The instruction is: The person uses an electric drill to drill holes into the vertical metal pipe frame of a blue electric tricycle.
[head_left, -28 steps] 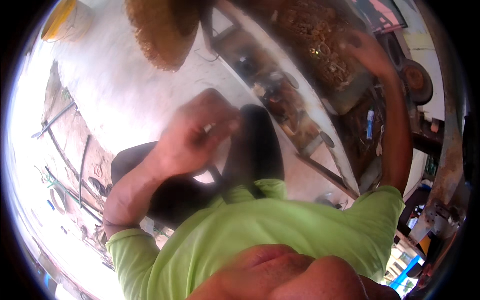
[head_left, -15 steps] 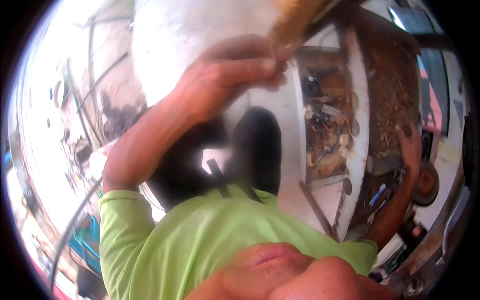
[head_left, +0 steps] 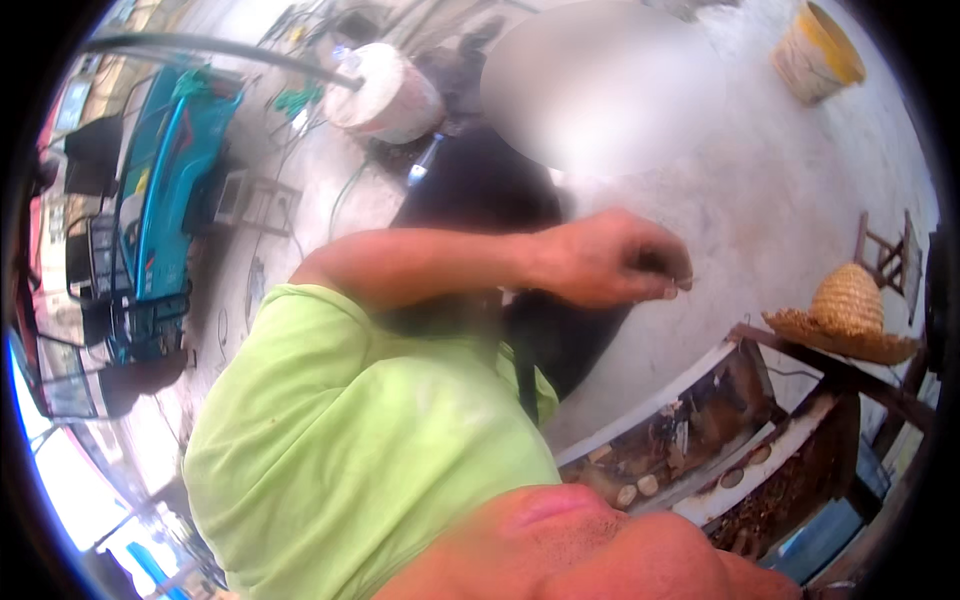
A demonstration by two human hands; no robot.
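My left hand (head_left: 615, 258) is held out in front of my body, above my dark trousers (head_left: 570, 335). Its fingers are curled in, with thumb and fingertips close together. Whether something small sits between them I cannot make out. My right hand is out of sight. Beyond the left hand, to the lower right, lies an old wooden drawer box (head_left: 645, 385) with small parts and scraps inside. A straw hat (head_left: 848, 305) rests at the end of its dark frame.
At the upper right a yellow-rimmed bucket (head_left: 815, 60) stands on the concrete floor. A white drum (head_left: 385, 95) is at the upper middle. A teal cargo tricycle (head_left: 170, 190) and a small stool (head_left: 255, 205) are on the left. A small dark wooden chair (head_left: 890, 255) stands beyond the hat.
The view has swung, bringing the tricycle, bucket and drum into sight. My left hand has come away from the straw-coloured thing beside it. My right hand, earlier at the drawers, has left the picture.
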